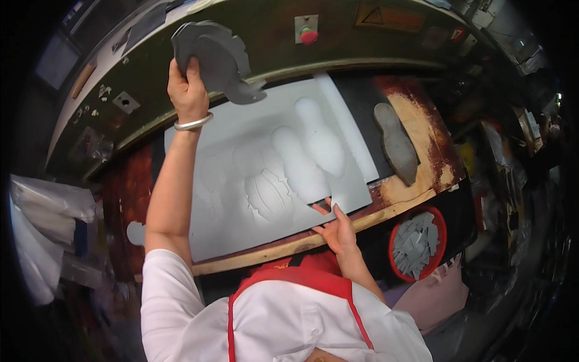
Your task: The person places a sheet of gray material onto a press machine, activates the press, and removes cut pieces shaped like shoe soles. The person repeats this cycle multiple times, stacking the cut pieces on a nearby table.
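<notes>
My left hand (188, 92) is raised over the far left of the bench, closed on a stack of thin grey cut pieces (214, 57) with curved edges. Beneath lies a large light grey sheet (226, 232) with sole-shaped outlines and openings in it; a white layer (322, 142) shows through two of them. At the sheet's near edge is my right hand (339, 232), its thumb above the sheet and some fingertips visible in a dark gap in it. It appears to hold that edge. A sole-shaped cutting die (395, 142) stands apart on the right.
A red basin (445, 241) of grey scraps stands at the near right. The worn wooden board (416, 114) edges the work surface. Behind it runs a dark green machine beam (259, 36) with a red push button (309, 36). Plastic sheeting (36, 235) hangs at left.
</notes>
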The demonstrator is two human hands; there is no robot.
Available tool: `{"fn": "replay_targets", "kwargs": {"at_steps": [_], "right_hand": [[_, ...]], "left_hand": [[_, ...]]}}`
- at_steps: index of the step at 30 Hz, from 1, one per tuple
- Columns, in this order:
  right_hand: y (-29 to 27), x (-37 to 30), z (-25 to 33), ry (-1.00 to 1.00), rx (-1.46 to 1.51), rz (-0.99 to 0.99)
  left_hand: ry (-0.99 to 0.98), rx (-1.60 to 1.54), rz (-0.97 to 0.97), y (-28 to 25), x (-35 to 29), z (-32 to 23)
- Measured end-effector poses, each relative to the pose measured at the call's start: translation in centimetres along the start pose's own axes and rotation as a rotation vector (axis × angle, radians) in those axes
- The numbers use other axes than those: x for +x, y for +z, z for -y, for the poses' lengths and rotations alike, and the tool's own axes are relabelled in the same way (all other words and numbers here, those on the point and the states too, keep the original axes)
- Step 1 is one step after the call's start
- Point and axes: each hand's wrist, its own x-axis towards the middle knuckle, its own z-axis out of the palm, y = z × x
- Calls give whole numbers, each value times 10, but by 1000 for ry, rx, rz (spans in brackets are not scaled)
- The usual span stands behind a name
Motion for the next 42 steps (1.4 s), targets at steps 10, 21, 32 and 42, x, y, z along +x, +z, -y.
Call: {"fn": "replay_targets", "kwargs": {"at_steps": [10, 21, 32, 42], "right_hand": [[16, -8, -45, 145, 28, 58], [35, 1, -76, 120, 89, 111], [39, -23, -102, 108, -4, 337], [53, 0, -157, 243, 136, 265]], "left_hand": [[331, -35, 1297, -82, -196, -50], [-526, 314, 436, -60, -171, -32], [126, 155, 235, -133, -25, -12], [321, 11, 1266, -196, -200, -29]]}}
